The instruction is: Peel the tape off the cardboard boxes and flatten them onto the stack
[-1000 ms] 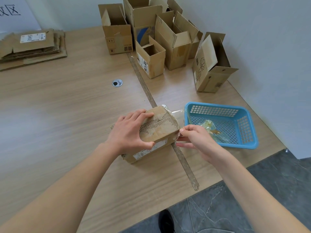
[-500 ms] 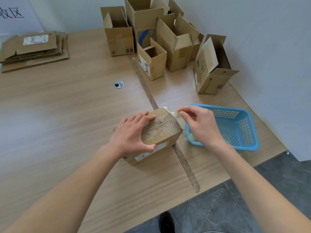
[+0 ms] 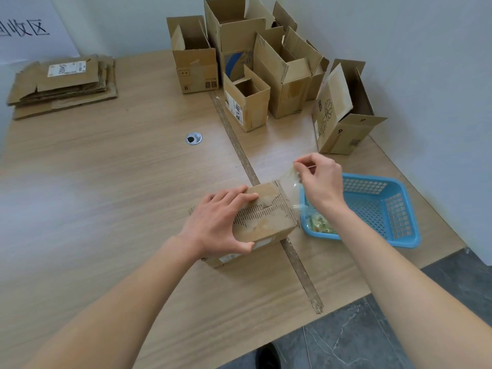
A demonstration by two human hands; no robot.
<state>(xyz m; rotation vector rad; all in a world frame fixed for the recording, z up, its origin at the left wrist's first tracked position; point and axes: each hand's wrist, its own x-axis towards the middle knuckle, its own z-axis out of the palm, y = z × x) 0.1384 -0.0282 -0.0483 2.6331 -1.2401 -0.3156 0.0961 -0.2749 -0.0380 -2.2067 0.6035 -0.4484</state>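
A small closed cardboard box [image 3: 269,218] sits on the wooden table near the front. My left hand [image 3: 221,222] grips it from above, fingers over the far edge and thumb on the near side. A strip of clear tape [image 3: 288,182] rises from the box's right end. My right hand [image 3: 320,179] pinches the tape's upper end above and to the right of the box. A stack of flattened cardboard [image 3: 64,83] lies at the far left of the table.
Several open upright boxes [image 3: 266,67] stand at the back right by the wall. A blue plastic basket [image 3: 378,209] with crumpled tape in it sits right of the held box. A seam strip [image 3: 239,153] crosses the table, and a round cable hole [image 3: 193,138] lies in the middle.
My right hand has lifted up and away from the box's right end, pulling the clear tape strip off it. My left hand has stayed gripping the box.
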